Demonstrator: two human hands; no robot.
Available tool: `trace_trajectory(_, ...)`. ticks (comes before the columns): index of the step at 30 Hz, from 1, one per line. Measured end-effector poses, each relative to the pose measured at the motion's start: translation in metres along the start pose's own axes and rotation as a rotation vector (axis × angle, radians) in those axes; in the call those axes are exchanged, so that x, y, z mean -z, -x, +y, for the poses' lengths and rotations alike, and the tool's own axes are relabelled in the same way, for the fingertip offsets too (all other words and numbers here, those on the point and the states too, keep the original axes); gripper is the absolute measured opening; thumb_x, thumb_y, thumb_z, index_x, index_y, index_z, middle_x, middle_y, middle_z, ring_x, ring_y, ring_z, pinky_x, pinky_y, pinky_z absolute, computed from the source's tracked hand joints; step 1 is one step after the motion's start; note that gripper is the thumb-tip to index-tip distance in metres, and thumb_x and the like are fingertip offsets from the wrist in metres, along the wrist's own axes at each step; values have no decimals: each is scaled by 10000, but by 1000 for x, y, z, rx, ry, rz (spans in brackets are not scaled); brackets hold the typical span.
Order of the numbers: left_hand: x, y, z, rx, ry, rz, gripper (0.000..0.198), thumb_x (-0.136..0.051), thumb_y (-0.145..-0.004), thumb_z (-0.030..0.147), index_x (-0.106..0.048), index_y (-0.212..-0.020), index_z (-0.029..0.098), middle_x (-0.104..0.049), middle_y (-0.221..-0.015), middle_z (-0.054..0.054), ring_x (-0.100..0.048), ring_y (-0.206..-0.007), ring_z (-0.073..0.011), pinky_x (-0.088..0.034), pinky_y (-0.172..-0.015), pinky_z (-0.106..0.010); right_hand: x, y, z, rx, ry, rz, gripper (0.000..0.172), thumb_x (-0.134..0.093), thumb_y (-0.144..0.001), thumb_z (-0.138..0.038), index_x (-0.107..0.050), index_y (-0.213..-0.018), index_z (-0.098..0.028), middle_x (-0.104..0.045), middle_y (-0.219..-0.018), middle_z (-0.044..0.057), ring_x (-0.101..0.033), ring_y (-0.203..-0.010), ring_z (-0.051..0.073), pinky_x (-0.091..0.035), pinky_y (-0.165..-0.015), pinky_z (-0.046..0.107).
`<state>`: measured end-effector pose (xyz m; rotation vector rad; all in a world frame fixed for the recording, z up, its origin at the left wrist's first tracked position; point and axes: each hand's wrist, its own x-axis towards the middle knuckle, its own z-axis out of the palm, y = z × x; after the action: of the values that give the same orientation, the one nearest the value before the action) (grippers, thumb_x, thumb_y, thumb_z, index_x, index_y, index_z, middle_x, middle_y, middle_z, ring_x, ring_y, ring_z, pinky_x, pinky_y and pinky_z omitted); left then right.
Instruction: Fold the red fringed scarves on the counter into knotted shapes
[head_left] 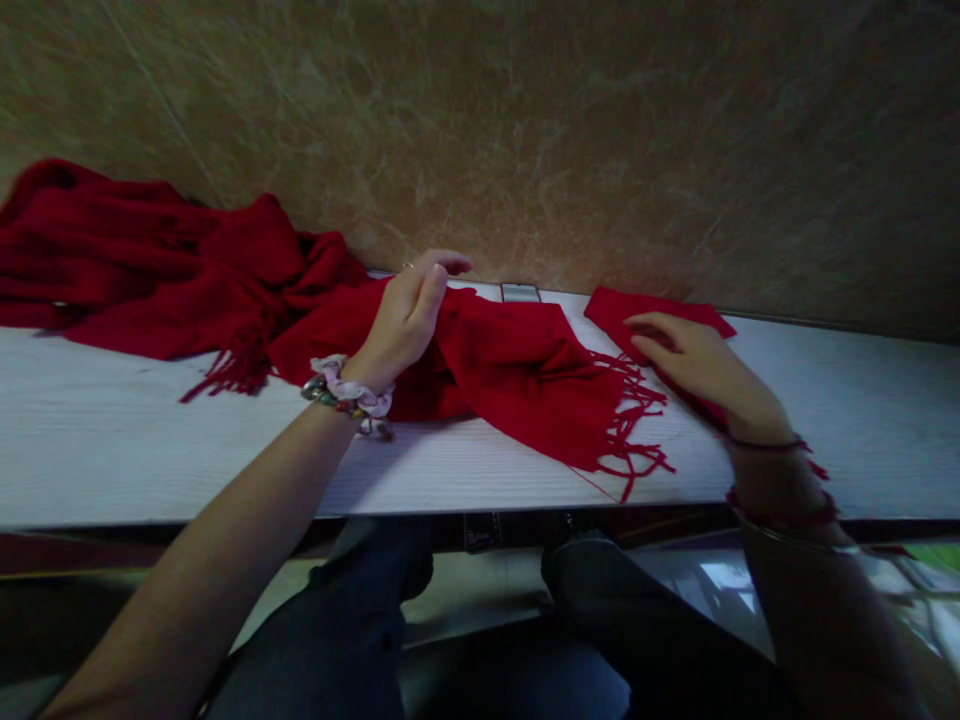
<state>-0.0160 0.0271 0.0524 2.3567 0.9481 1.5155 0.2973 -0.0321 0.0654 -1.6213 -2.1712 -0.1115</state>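
Note:
A red fringed scarf (525, 370) lies along the white narrow table, its knotted tassels spread toward the right. Above its left part is my left hand (409, 315), turned on edge with the fingers extended and nothing visible in them. I cannot tell whether it touches the cloth. My right hand (694, 365) is over a smaller folded red cloth (649, 305) to the right of the tassels. Its thumb and forefinger are apart and loosely bent, with no cloth seen between them; the hand covers part of that piece.
More crumpled red fabric (187, 265) with a fringe is heaped at the left end against the marbled wall (480, 140). A small metallic plate (520, 293) sits at the back edge of the white table (847, 420). My legs are beneath the front edge.

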Motion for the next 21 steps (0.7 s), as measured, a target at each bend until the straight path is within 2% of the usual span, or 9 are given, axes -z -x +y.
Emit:
trace_trajectory(2,-4,1,-9,56,-87,-302,582,-156,-901,544,-526,-1114,148,-539,-1206,-77,-477,-1122,-176,-346,-978,-322,-24,-9,-8,-55,70,-27,325,-470,-824,-292,-558,-1106,-159,-614,-1113,124,-567,-1026,235,-438,-865,400)
trace_trajectory(5,-10,6,-18,154,-312,-839,536,-320,-863,536,-498,-1193,152,-426,-1336,-91,-344,-1252,-230,-248,-1042,-378,-56,-15,-15,-99,196,-302,345,-516,-799,-281,-549,-1109,-132,-609,-1094,159,-562,-1021,240,-428,-854,363)
trace_trajectory(7,-11,9,-20,166,-382,-975,524,-398,-843,504,-487,-1220,149,-381,-1368,-96,-276,-1291,-245,-198,-1060,-395,-65,-15,-15,-120,247,-368,326,-506,-799,-235,-550,-1107,-139,-608,-1092,153,-560,-1019,234,-421,-850,349)
trace_trajectory(10,-6,8,-20,83,-265,-865,457,-283,-899,422,-535,-1170,156,-418,-1345,-72,-340,-1258,-182,-229,-1056,-322,-64,-14,-13,-129,240,-359,288,-485,-801,-201,-569,-1075,-174,-635,-1050,104,-575,-987,210,-424,-837,325)
trace_trajectory(13,1,-1,-27,77,-284,-499,477,-181,-918,348,-553,-1136,144,-457,-1302,-84,-412,-1196,-155,-281,-1031,-302,-55,-15,-12,-176,246,-262,247,-435,-824,-205,-599,-1008,-182,-645,-997,97,-581,-960,212,-438,-805,337)
trace_trajectory(15,4,-9,-39,165,-467,-285,465,-243,-904,389,-506,-1193,138,-388,-1349,-118,-342,-1248,-220,-262,-1034,-386,-52,-17,-14,-204,243,-142,276,-394,-851,-263,-599,-1014,-173,-621,-1032,126,-566,-985,240,-447,-784,370)
trace_trajectory(17,4,-16,-54,320,-647,-327,574,-379,-842,504,-386,-1302,161,-276,-1408,-151,-252,-1284,-325,-257,-998,-499,-53,-19,-18,-185,178,-57,354,-386,-858,-367,-567,-1084,-163,-584,-1108,146,-539,-1035,254,-445,-801,387)
trace_trajectory(19,3,-19,-67,451,-710,-559,774,-522,-732,583,-285,-1358,196,-287,-1398,-176,-308,-1240,-383,-317,-931,-524,-57,-20,-25,-125,87,-87,435,-414,-835,-452,-535,-1133,-159,-566,-1153,143,-520,-1069,244,-430,-844,371)
trace_trajectory(21,1,-17,-75,477,-693,-745,797,-574,-703,553,-291,-1355,192,-419,-1308,-187,-456,-1130,-355,-389,-877,-455,-63,-20,-33,-80,67,-191,436,-461,-808,-442,-548,-1111,-141,-579,-1138,148,-525,-1063,246,-414,-869,362)
